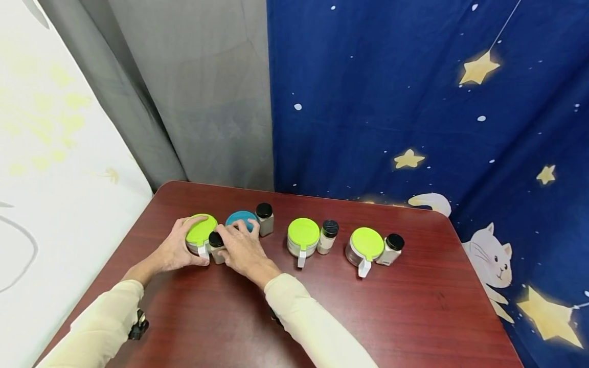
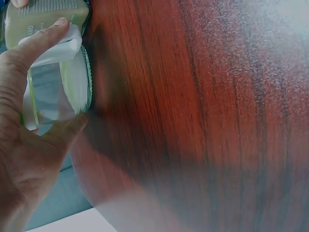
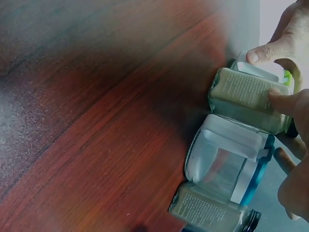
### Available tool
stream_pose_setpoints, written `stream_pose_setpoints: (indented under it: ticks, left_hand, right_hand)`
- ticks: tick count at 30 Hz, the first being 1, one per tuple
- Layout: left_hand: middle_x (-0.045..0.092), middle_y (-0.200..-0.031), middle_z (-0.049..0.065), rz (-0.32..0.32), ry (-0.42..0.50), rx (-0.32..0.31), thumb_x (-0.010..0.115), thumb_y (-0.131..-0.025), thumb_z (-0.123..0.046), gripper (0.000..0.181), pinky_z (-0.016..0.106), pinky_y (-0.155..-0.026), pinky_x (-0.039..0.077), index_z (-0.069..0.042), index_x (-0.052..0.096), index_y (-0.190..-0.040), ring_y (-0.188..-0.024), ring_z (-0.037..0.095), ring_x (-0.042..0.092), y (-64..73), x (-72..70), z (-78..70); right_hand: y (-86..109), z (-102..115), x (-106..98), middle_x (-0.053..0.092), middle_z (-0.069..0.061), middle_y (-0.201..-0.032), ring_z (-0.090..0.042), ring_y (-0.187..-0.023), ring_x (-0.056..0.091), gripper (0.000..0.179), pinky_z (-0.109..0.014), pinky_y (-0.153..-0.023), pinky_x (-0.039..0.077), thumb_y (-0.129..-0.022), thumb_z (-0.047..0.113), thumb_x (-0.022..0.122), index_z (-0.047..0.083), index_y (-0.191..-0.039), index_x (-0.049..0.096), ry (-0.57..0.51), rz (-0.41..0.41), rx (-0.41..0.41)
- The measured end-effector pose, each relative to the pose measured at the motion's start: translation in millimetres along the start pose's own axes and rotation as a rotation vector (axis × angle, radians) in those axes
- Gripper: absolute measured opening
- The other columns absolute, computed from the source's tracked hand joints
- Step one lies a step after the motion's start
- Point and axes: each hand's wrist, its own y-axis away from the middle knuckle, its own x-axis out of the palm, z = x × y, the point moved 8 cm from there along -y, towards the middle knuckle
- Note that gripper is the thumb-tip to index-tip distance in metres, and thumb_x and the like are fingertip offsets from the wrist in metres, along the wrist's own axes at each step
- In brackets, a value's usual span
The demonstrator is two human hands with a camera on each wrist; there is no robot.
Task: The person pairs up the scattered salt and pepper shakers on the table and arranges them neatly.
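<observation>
Your left hand [image 1: 177,249] curves around the left green jar [image 1: 202,230], thumb and fingers partly spread, gripping it at ten o'clock on the table [image 1: 414,317]. Your right hand [image 1: 241,250] pinches the held shaker [image 1: 218,254] between thumb and fingers, at that jar's four o'clock. The right green jar [image 1: 367,242] stands well apart at three o'clock, a shaker [image 1: 390,250] beside it. Next, locate the middle green jar [image 1: 303,232], with a white shaker [image 1: 326,239] at its three o'clock. Farther back, the blue jar [image 3: 217,169] stands at the held shaker's one o'clock.
</observation>
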Motion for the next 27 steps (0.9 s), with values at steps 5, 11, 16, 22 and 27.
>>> stream_pose_setpoints:
  ticks: [5,11,16,22,27]
  left_hand:
    - [0.028,-0.142,0.025,-0.003,-0.013,0.01,0.099,-0.063,-0.026,0.111,0.059,-0.091,0.039,-0.015,0.037,-0.154,-0.127,0.042,0.032,-0.1,0.8,-3.8]
    - [0.029,-0.143,0.025,-0.027,-0.025,0.032,0.099,-0.064,-0.028,0.11,0.058,-0.09,0.039,-0.014,0.038,-0.155,-0.128,0.042,0.031,5.8,-0.2,-5.8]
    - [0.031,-0.142,0.025,-0.045,-0.043,0.013,0.1,-0.062,-0.032,0.11,0.056,-0.087,0.042,-0.013,0.041,-0.153,-0.125,0.041,0.035,16.8,-1.8,-2.5]
    - [0.03,-0.146,0.024,-0.063,-0.025,0.054,0.098,-0.065,-0.031,0.106,0.057,-0.089,0.04,-0.013,0.041,-0.153,-0.129,0.04,0.033,11.4,-2.9,-8.9]
    - [0.03,-0.145,0.025,-0.062,-0.033,0.059,0.098,-0.064,-0.034,0.107,0.057,-0.089,0.041,-0.012,0.042,-0.153,-0.128,0.04,0.034,14.5,-5.0,-10.8]
  right_hand:
    - [1.1,-1,-2,0.064,0.01,-0.121,-0.016,-0.125,0.042,0.045,-0.054,-0.109,0.02,-0.091,0.036,0.078,0.026,-0.128,0.053,-0.013,0.001,0.002]
    - [2.0,1,-1,0.065,0.01,-0.122,-0.014,-0.126,0.043,0.046,-0.05,-0.106,0.023,-0.092,0.036,0.077,0.026,-0.13,0.053,-0.027,-0.011,-0.002]
    - [3.0,8,2,0.068,0.01,-0.12,-0.012,-0.123,0.046,0.046,-0.046,-0.098,0.027,-0.091,0.037,0.077,0.024,-0.13,0.054,-0.071,-0.006,-0.044]
    - [3.1,1,-1,0.067,0.009,-0.122,-0.01,-0.119,0.046,0.051,-0.042,-0.095,0.03,-0.092,0.037,0.076,0.022,-0.135,0.053,-0.056,-0.04,-0.061]
    - [6.5,1,-2,0.066,0.005,-0.122,-0.012,-0.119,0.047,0.053,-0.043,-0.099,0.03,-0.092,0.038,0.076,0.019,-0.137,0.054,-0.061,-0.065,-0.106]
